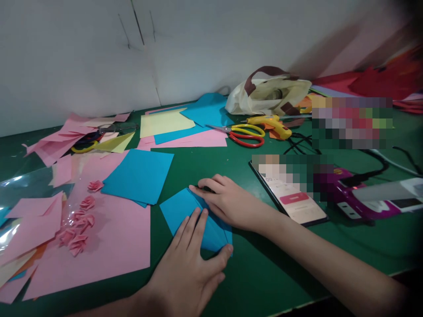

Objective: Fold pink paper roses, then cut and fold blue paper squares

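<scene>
A blue paper sheet (175, 207) lies on the green table, with its right side folded over and crease lines running towards its near right corner. My left hand (194, 259) rests on it, fingers stretched out over the middle and the thumb at the near right corner. At the far corner, my right hand (228, 200) has bent fingers pressed against the folded edge, partly hiding that side. Just left of this sheet sits a small stack of blue paper squares (139, 176), partly on a large pink sheet (122, 246). Several folded pink paper roses (79, 222) lie on the pink sheet.
Right of my hands lie a phone (297, 198) and a purple power strip (350, 193) with cables. Farther back are red-and-yellow-handled scissors (247, 134), a yellow glue gun (271, 125), a cloth bag (264, 94) and a yellow sheet (165, 123). Pink scraps (66, 136) lie back left.
</scene>
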The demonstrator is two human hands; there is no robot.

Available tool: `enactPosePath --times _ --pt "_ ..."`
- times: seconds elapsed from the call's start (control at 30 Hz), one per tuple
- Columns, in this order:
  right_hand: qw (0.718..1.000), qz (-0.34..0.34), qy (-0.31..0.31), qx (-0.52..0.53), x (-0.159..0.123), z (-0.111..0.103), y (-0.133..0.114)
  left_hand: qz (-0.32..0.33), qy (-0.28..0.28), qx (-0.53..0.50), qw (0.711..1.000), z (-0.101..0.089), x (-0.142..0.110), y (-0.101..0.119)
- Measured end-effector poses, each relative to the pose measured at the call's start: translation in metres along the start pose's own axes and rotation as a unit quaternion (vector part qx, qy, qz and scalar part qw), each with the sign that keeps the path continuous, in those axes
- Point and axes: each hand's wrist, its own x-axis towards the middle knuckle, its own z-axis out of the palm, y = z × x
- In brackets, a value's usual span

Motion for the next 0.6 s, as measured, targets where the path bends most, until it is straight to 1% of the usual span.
enactPosePath --times 0.23,0.43,0.6 --pt "1.000 0.001 -0.019 -0.023 0.0023 -0.0020 -0.0025 0.004 0.003 0.008 1.000 0.0040 0.0002 -0.0010" --pt "1.000 0.004 -0.013 -0.018 0.0030 0.0005 -0.0013 -0.004 0.016 0.033 0.999 0.0065 -0.0007 0.0003" --pt "1.000 0.011 -0.013 -0.018 0.0028 0.0015 -0.0012 -0.002 0.005 0.041 0.999 0.0066 -0.0016 -0.0009"
